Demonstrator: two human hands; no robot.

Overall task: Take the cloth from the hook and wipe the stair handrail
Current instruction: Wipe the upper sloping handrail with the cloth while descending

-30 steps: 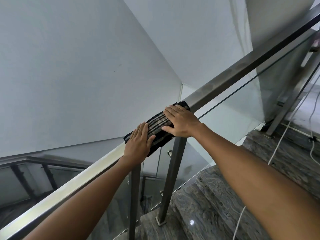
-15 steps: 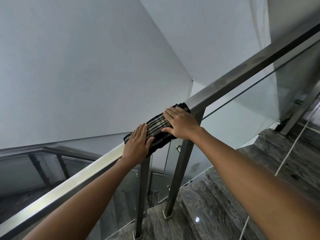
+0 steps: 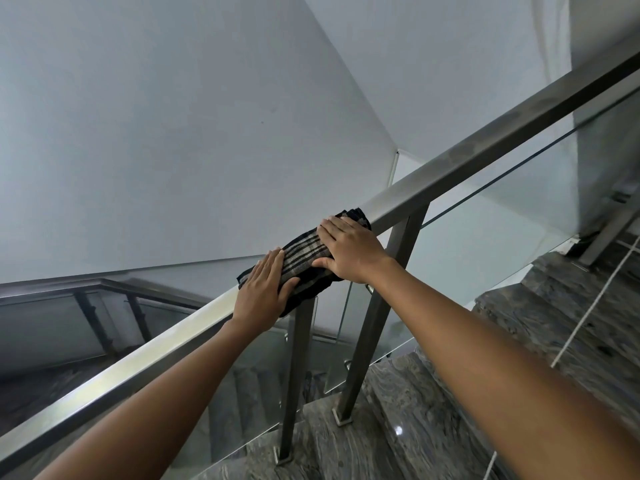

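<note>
While the plaid cloth (image 3: 304, 256) lies draped over the steel handrail (image 3: 485, 150), both hands press it flat. Left hand (image 3: 261, 292) and right hand (image 3: 349, 251): fingers straight, close together, thumbs against the cloth's near side.

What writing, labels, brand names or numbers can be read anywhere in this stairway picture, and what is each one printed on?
None: no readable text shows anywhere in the head view.
The dark checked cloth carries only a woven stripe pattern, no label in sight.
The brushed steel handrail, the clear glass panel, the plain white wall and the grey marbled stone steps bear no marks or signs.
</note>
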